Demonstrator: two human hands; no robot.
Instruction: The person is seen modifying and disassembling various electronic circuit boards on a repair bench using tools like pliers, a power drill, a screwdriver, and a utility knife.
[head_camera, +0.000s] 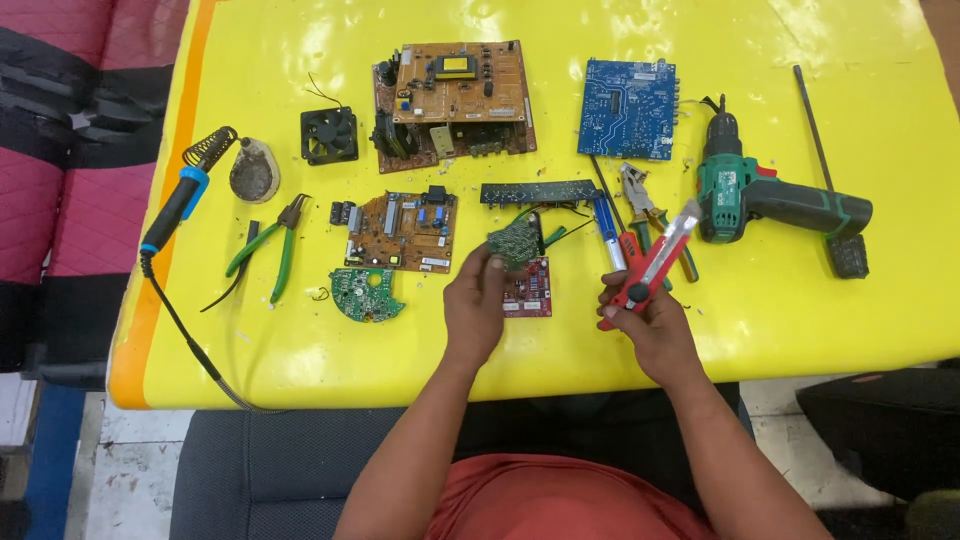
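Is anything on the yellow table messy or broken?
A bit messy. Small crumbs of debris lie scattered around the big brown circuit board and the blue board. The round green board looks cut off on one side. The left hand holds a small green board; the right hand holds a red utility knife.

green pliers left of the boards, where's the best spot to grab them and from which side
Probably by the two green handles of the green pliers, coming from the near edge of the yellow table: they splay toward that edge, while the dark jaws point away, toward the fan.
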